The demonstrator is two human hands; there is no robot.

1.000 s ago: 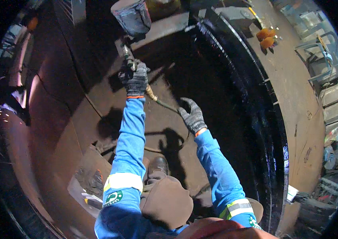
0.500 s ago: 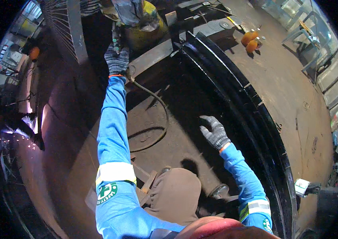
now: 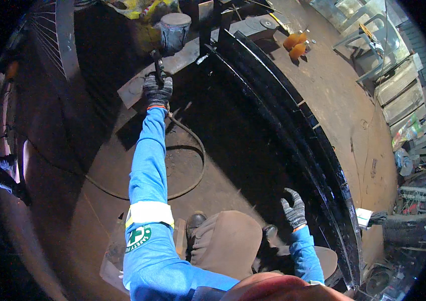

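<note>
My left hand (image 3: 157, 91), in a grey knitted glove, reaches far forward with its fingers closed round the dark handle of a welding electrode holder (image 3: 158, 64). A thick cable (image 3: 204, 155) runs from it and loops over the floor. Just beyond the hand lies a flat steel bar (image 3: 185, 60), with a grey, dirty can (image 3: 175, 31) standing by it. My right hand (image 3: 294, 209), gloved alike, hovers with fingers apart and bent, holding nothing. Beside it on the right curves a long black steel beam (image 3: 293, 120).
Orange bottles (image 3: 297, 45) stand on the floor beyond the beam. A grey plastic chair (image 3: 373, 35) is at the far right. A barred metal frame (image 3: 65, 40) rises at the far left. Bright welding light (image 3: 22, 160) shows at the left edge. My knees are bent below.
The view has shifted, and more of the can and steel bar shows. My left hand keeps hold of the electrode holder. My right hand has drawn back nearer my body, still open.
</note>
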